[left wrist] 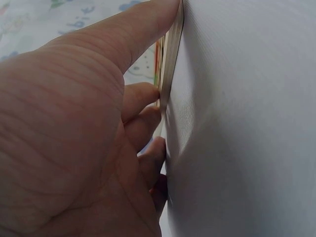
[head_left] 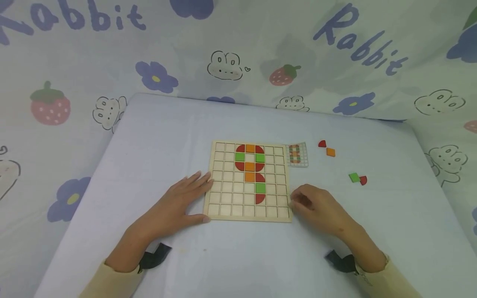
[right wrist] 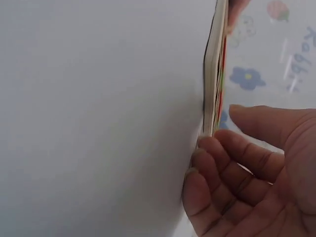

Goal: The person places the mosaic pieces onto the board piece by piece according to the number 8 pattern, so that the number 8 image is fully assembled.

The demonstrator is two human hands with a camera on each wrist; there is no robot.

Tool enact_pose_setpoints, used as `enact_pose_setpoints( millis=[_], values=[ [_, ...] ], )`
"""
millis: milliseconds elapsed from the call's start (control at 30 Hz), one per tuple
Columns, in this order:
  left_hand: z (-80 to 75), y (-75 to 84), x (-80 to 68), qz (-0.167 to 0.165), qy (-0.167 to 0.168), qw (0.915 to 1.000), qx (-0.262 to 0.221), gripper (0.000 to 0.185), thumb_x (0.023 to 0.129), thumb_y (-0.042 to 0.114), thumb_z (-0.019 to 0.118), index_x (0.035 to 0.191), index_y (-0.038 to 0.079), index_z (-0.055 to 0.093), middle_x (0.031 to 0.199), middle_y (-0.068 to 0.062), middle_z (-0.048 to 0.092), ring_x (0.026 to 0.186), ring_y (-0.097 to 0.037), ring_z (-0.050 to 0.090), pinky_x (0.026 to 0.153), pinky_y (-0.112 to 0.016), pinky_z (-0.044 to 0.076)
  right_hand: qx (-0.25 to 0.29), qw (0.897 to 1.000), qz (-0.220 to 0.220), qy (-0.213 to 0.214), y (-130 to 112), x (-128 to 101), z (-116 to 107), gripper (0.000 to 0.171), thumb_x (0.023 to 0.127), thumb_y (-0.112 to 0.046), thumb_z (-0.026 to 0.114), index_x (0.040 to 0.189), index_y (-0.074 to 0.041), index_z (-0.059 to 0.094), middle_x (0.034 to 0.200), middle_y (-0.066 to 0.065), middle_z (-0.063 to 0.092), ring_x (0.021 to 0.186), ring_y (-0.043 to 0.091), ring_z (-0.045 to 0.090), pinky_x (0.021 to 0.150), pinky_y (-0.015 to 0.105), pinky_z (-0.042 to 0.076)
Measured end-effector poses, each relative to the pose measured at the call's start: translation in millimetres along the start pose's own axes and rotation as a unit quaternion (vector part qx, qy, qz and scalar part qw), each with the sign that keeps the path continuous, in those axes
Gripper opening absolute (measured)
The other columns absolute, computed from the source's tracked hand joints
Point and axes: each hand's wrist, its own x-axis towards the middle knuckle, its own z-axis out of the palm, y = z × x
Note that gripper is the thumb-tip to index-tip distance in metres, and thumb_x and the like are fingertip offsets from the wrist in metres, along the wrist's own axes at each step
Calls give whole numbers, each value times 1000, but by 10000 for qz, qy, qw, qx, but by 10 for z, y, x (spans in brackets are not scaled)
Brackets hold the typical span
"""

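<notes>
Meanwhile, flat left hand (head_left: 182, 198) and curled, empty right hand (head_left: 316, 205) flank one board (head_left: 223, 207); four loose tiles (head_left: 330, 152).

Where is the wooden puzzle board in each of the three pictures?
Head view: the wooden board lies flat at the middle of the table, between both hands.
Left wrist view: only its thin edge shows, running down from the top middle, with the left hand against it.
Right wrist view: its edge shows upper right, above the right hand.
Shared landmark: the pale table cloth under the board.
</notes>
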Motion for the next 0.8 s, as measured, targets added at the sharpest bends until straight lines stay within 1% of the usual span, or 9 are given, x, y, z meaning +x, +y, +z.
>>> enact_pose_setpoints(
  millis=[67,133,233,333,467,567,633,733,800],
  values=[
    [-11,3,-5,-31,-29,10000,14,96,88,44,84,165,15,34,173,3,21,160,-25,12,128,-55,13,-442,9988,212,68,73,-38,-76,22,95,-16,78,116,-10,72,105,-3,69,95,15,63,87,39,60],
    [-20,-1,-11,-74,-63,9999,36,96,88,44,84,165,16,34,173,4,20,161,-24,11,128,-54,12,-898,9948,475,58,135,-57,-169,32,94,-15,78,122,-3,70,112,6,68,102,23,64,92,46,59],
    [-30,-14,-18,-128,-113,9998,74,96,88,45,83,165,17,33,173,6,19,161,-23,9,128,-54,12,-1434,9849,969,-47,226,-14,-314,56,93,-19,79,140,4,58,128,23,61,117,40,60,98,59,55],
    [-31,-24,-20,-152,-112,9998,55,97,88,44,84,165,17,33,173,6,19,161,-23,9,128,-54,12,-1457,9792,1409,-108,344,112,-458,85,92,-27,81,157,6,35,146,35,44,131,54,46,100,70,48],
    [-24,-19,-16,-156,-98,9998,19,97,87,43,85,165,17,34,173,5,20,161,-24,10,128,-54,12,-1289,9773,1677,-129,503,341,-615,110,90,-35,82,165,2,10,160,40,17,137,64,32,98,79,43],
    [-15,-13,-12,-168,-105,9998,35,97,87,43,85,165,16,34,173,6,20,161,-23,10,128,-54,12,-1231,9772,1718,-197,571,519,-686,113,91,-36,81,166,-1,4,165,38,5,139,67,28,100,80,40],
    [-9,-8,-9,-177,-112,9998,42,96,87,44,84,165,17,34,173,6,19,161,-23,10,128,-53,12,-1240,9772,1700,-287,596,634,-719,110,93,-36,78,167,-2,4,167,36,-1,140,68,25,102,81,37],
    [-1,-2,-3,-147,-103,9998,55,96,88,45,84,165,17,34,173,6,19,161,-22,10,129,-53,12,-1343,9765,1646,-351,613,786,-745,95,98,-33,71,167,-3,12,168,34,0,141,68,24,104,81,35],
    [0,6,0,-112,-87,9999,44,96,88,46,83,165,17,34,173,7,19,161,-22,10,128,-53,12,-1482,9750,1624,-335,620,864,-746,80,103,-29,63,166,-5,20,168,32,6,141,67,25,102,82,37]
  ],
)
